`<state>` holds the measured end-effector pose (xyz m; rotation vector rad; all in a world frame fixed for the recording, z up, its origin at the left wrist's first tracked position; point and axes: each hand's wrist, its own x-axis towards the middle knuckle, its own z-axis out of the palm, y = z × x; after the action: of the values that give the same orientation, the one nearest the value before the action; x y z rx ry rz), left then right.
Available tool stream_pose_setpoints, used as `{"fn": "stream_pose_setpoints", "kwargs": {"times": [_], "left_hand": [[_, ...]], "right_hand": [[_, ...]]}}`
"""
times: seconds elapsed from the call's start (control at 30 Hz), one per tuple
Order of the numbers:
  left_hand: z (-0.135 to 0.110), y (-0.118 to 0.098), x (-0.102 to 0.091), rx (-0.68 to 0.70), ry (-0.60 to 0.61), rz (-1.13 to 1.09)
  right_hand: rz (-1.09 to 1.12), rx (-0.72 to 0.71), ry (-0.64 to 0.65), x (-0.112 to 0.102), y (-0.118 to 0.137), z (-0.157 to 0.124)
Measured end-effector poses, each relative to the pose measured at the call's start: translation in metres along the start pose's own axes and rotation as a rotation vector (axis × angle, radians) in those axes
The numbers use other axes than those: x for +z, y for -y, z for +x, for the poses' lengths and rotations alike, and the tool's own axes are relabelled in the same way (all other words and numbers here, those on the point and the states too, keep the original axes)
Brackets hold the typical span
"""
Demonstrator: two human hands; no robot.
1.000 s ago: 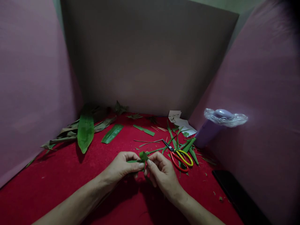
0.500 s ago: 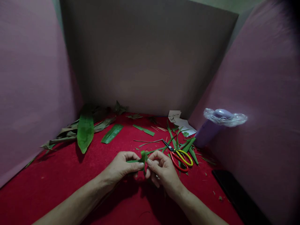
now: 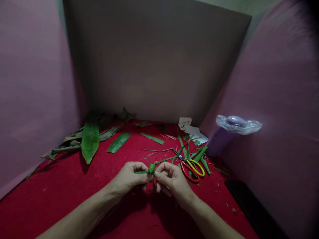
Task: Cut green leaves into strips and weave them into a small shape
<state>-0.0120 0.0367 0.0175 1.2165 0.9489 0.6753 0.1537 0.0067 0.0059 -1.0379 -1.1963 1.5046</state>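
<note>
Both of my hands meet low over the red cloth (image 3: 74, 186), pinching one narrow green leaf strip (image 3: 151, 168) that is folded into a small loop between them. My left hand (image 3: 128, 178) grips the strip's left part between thumb and fingers. My right hand (image 3: 171, 181) grips the looped end with thumb and forefinger, its other fingers curled under. Just right of my right hand lie scissors (image 3: 191, 166) with red and yellow handles, among cut green strips.
A broad green leaf (image 3: 90, 141) and dried brown leaves lie at the back left. A cut leaf piece (image 3: 119, 142) lies mid-back. A purple cylinder with a plastic-wrapped top (image 3: 225, 134) stands at right, white paper scraps (image 3: 191, 127) behind it, a dark flat object (image 3: 249, 205) at front right. Panels enclose three sides.
The loop in the leaf strip has been drawn smaller and tighter between my fingertips. My right hand has shifted slightly left and closer to the left one.
</note>
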Motion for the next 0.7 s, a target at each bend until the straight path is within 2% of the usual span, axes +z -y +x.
{"fn": "stream_pose_setpoints", "kwargs": {"times": [0.13, 0.47, 0.6, 0.7], "left_hand": [[0.0, 0.0, 0.0, -0.008, 0.006, 0.005], [0.0, -0.001, 0.003, 0.008, -0.07, -0.006], [0.001, 0.0, 0.005, 0.01, -0.135, 0.012], [0.002, 0.002, 0.008, 0.038, -0.166, 0.079]], "right_hand": [[-0.062, -0.058, -0.03, -0.002, -0.005, 0.002], [-0.369, -0.169, -0.076, 0.002, -0.011, -0.002], [-0.673, -0.459, -0.285, 0.003, -0.004, -0.008], [-0.785, -0.63, -0.338, 0.006, -0.002, -0.011]]}}
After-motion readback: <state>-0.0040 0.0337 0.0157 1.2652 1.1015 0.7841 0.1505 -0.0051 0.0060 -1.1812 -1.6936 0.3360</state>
